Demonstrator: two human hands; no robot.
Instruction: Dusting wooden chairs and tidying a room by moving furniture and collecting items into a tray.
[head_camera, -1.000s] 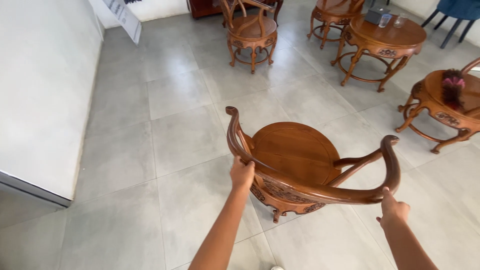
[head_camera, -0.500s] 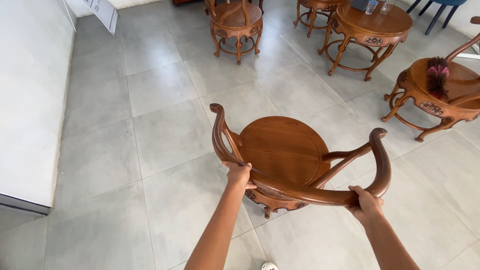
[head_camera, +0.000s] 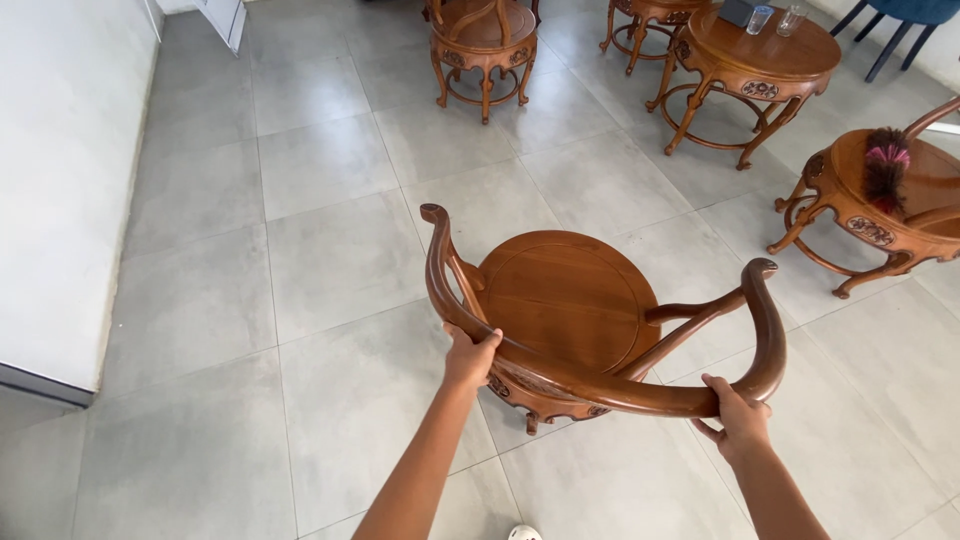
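Round-seat wooden armchair (head_camera: 570, 300), reddish-brown, carved apron, curved horseshoe back rail ending in curled tips, stands on the grey tiled floor (head_camera: 330, 250) near the lower middle. Left hand (head_camera: 468, 355) is clenched around the left part of the rail, arm stretched out. Right hand (head_camera: 738, 420) grips the rail's right bend, fingers wrapped under. A matching round table (head_camera: 765, 55) and a second chair (head_camera: 485, 35) stand well apart at the top edge.

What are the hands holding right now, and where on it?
Both hands grip the curved back rail of the round-seated wooden chair: the left hand on the rail's left bend, the right hand near its right bend.
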